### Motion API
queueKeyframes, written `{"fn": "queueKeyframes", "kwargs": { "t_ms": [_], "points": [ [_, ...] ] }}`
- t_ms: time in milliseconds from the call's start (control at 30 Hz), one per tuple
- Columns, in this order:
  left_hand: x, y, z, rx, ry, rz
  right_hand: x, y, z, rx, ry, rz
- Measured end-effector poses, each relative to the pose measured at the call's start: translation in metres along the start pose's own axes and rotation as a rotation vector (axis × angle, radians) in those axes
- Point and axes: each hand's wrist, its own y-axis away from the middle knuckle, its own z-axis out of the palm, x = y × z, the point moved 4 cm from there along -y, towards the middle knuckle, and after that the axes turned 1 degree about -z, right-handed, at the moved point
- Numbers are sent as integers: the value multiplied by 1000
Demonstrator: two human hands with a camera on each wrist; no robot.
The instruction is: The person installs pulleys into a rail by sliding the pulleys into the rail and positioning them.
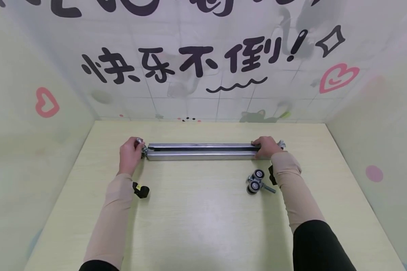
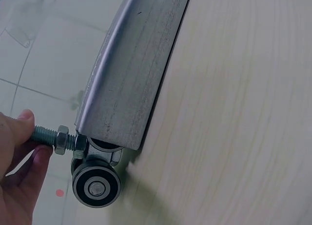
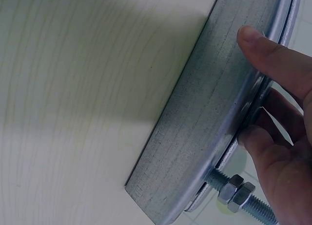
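Note:
A grey metal channel rail lies across the table with its slot facing up. My left hand pinches the threaded bolt of a roller trolley at the rail's left end. One of that trolley's wheels shows outside the rail; another is partly inside the end. Near the right end, my right hand grips the rail, its thumb on the side face. Beside this hand, a second threaded bolt with two nuts sticks out of the slot; whatever it joins inside is hidden.
Another roller trolley with black wheels and a bolt lies on the pale wooden table, in front of the rail's right part. White printed sheets stand behind the table and at both sides.

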Motion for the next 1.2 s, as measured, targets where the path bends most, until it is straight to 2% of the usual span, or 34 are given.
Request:
{"fn": "queueKeyframes", "kwargs": {
  "t_ms": [300,900,1200],
  "points": [
    [7,1,4,-23,-24,9,1,-1,0,-2,-12,4],
    [6,0,3,-23,-23,12,-1,1,-2,-7,-14,6],
    [5,-1,9,-34,-28,14,-5,4,-2,-4,-16,3]
  ]
}}
